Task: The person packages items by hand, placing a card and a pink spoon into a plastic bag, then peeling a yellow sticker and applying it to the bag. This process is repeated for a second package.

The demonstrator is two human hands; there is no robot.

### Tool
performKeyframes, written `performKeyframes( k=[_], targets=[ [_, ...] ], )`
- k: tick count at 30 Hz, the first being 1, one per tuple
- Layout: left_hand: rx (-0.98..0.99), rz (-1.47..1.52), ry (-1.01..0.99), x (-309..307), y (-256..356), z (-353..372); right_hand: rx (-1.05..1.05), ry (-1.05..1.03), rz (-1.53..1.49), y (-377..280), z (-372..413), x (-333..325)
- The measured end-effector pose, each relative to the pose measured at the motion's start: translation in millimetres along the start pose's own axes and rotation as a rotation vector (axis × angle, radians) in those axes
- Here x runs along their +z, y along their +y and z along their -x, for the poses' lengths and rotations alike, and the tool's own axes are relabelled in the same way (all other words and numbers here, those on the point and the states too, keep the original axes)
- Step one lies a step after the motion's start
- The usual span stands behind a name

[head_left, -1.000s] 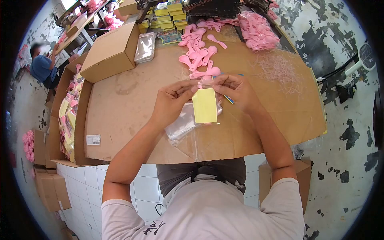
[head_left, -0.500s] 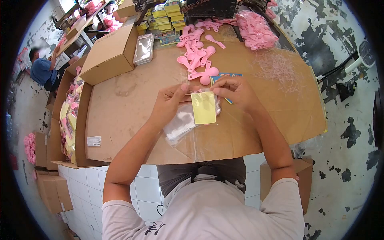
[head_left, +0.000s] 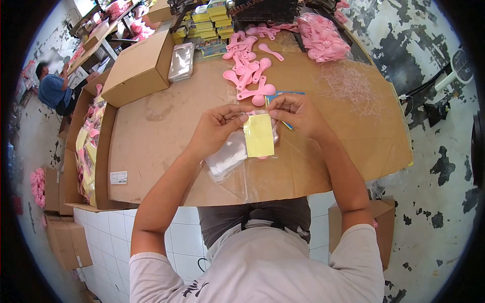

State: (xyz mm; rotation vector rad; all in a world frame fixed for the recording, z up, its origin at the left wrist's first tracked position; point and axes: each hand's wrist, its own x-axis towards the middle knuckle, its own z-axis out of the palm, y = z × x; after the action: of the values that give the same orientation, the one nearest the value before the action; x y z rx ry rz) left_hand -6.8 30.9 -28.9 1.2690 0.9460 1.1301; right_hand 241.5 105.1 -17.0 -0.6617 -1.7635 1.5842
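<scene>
A yellow card (head_left: 259, 136) lies in front of me inside what looks like a clear plastic bag, with a bit of pink showing at its lower edge and behind its top. My left hand (head_left: 216, 129) pinches the bag's upper left corner between thumb and fingers. At the upper right corner, my right hand (head_left: 299, 118) has thumb and fingertips closed on the bag's edge. Under and left of it rests a pile of clear plastic bags (head_left: 226, 157). Just beyond my hands lie loose pink spoons (head_left: 246, 76). A blue-edged card (head_left: 293, 94) is partly hidden by my right hand.
On the left stand a closed carton (head_left: 136, 68) and an open box (head_left: 103, 166) of packed pink and yellow pieces. Stacks of cards (head_left: 212, 20), a packet of clear bags (head_left: 181, 61) and a bag of spoons (head_left: 323, 38) sit at the back. Another person (head_left: 54, 88) sits far left.
My left thumb has come down onto the bag's upper left corner. The yellow card has shifted slightly right, and pink now shows below it.
</scene>
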Motion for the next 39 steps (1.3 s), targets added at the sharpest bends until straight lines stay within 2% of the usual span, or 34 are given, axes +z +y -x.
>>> performKeyframes(
  k=[7, 13, 16, 22, 25, 28, 31, 33, 34, 35, 36, 37, 39],
  targets=[
    [0.024, -0.008, -0.004, 0, 1, 0, -0.044, -0.010, 0.018, 5, -2, 0],
    [0.060, 0.003, 0.025, -1, 1, 0, -0.062, 0.001, -0.082, -6, 3, 13],
    [0.063, -0.006, 0.029, -2, 6, 0, -0.005, -0.176, 0.103, -3, 5, 6],
    [0.164, 0.106, 0.026, 12, 22, 8, -0.035, -0.174, -0.045, 1, 3, 7],
    [-0.014, -0.113, -0.116, -2, 23, 24, -0.052, -0.221, 0.015, -6, 8, 3],
    [-0.109, -0.143, 0.001, -19, 30, 55, 0.046, -0.102, 0.227, -24, 9, -17],
    [-0.060, -0.191, 0.213, -67, 41, 96, -0.174, 0.160, 1.023, -15, 8, -54],
    [0.065, -0.236, 0.450, -122, 36, 125, -0.102, 0.159, 1.003, 1, 11, -73],
    [0.173, -0.143, 0.636, -135, 45, 137, -0.068, 0.158, 0.993, 6, 11, -76],
    [0.293, 0.012, 0.693, -155, 57, 148, -0.065, 0.149, 0.989, 3, 12, -74],
    [0.407, 0.280, 0.843, -198, 47, 164, -0.063, 0.141, 0.984, -5, 15, -70],
    [0.457, 0.355, 1.026, -202, 60, 160, -0.061, 0.132, 0.979, -11, 16, -67],
    [0.495, 0.488, 0.852, -187, 78, 160, -0.090, -0.092, 0.973, -19, 20, -74]
  ],
)
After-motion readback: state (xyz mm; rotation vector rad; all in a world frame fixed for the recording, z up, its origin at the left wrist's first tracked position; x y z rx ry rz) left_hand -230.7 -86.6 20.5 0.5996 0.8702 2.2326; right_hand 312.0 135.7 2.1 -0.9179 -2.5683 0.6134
